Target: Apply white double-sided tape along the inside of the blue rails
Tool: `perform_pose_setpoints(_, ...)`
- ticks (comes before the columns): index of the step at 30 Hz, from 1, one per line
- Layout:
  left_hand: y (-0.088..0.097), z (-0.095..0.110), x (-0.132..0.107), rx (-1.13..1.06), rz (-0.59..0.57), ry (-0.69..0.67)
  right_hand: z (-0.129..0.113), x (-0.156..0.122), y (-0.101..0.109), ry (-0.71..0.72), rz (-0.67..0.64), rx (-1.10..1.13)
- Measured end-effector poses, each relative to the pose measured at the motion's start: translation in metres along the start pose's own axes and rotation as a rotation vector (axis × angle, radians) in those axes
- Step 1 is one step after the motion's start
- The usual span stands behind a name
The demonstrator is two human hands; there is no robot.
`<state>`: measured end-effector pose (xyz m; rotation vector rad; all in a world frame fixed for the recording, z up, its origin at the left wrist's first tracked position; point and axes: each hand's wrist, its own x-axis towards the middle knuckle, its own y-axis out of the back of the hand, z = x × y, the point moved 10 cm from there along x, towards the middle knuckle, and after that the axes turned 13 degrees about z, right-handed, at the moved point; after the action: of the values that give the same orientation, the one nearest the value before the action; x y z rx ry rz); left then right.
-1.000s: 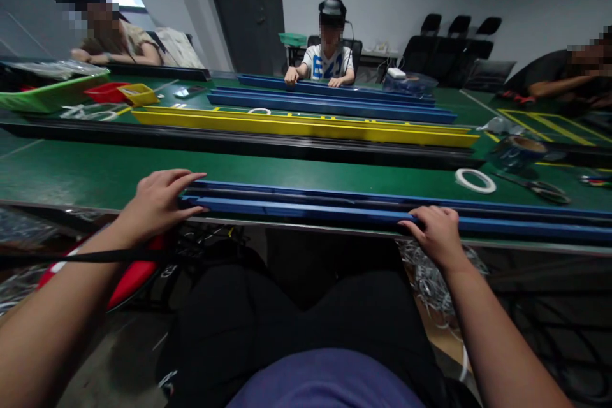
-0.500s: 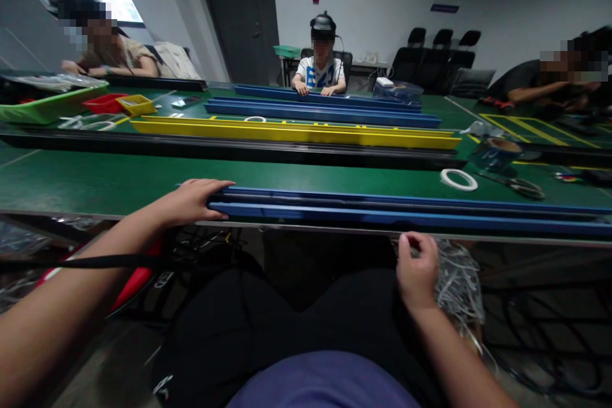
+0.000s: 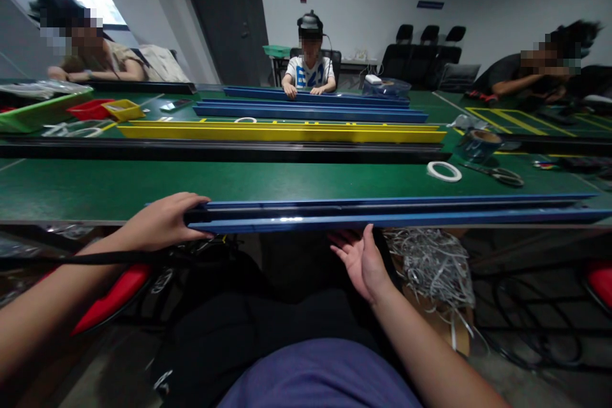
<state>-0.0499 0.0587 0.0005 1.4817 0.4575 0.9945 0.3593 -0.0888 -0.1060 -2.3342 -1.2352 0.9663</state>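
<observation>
A long blue channel profile [image 3: 401, 219] with a dark groove lies along the near edge of the green table [image 3: 287, 182]. Near its left end, my left hand [image 3: 167, 220] grips it across its width, thumb on the near side and fingers over the far side. My right hand [image 3: 358, 258] is just below the profile's near side, palm up with the fingers spread. Its fingertips reach under the edge, and I cannot tell whether they touch the profile.
Beyond lie a black profile [image 3: 239, 150], a yellow profile [image 3: 287, 133] and blue profiles [image 3: 306, 113]. White tape roll [image 3: 444, 171], scissors [image 3: 507, 176] and a wide tape roll [image 3: 479, 145] sit at right. Shredded strips [image 3: 430, 261] fill a box below. Three people sit around the table.
The near blue profile has shifted left and towards me with my left hand on it. My right hand has moved left and opened, turning palm up below the profile. The view has turned slightly.
</observation>
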Motion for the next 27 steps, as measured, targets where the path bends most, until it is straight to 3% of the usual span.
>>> perform_pose_setpoints(5,0.021,0.016,-0.021,0.008,0.115,-0.041,-0.016,-0.001,0.010,0.163,0.137,0.113)
perform_pose_setpoints(11,0.055,0.043,-0.031,0.113,0.260,-0.185,-0.022,-0.020,0.010,0.282,0.117,0.193)
perform_pose_setpoints(15,0.070,0.062,-0.028,0.156,0.345,-0.235,-0.046,-0.034,0.008,0.399,0.086,0.193)
perform_pose_setpoints(22,0.054,0.085,-0.011,0.068,0.320,-0.181,-0.108,-0.055,-0.003,0.622,0.016,0.165)
perform_pose_setpoints(27,0.038,0.103,0.004,-0.050,0.296,-0.187,-0.151,-0.063,-0.005,0.707,0.091,0.197)
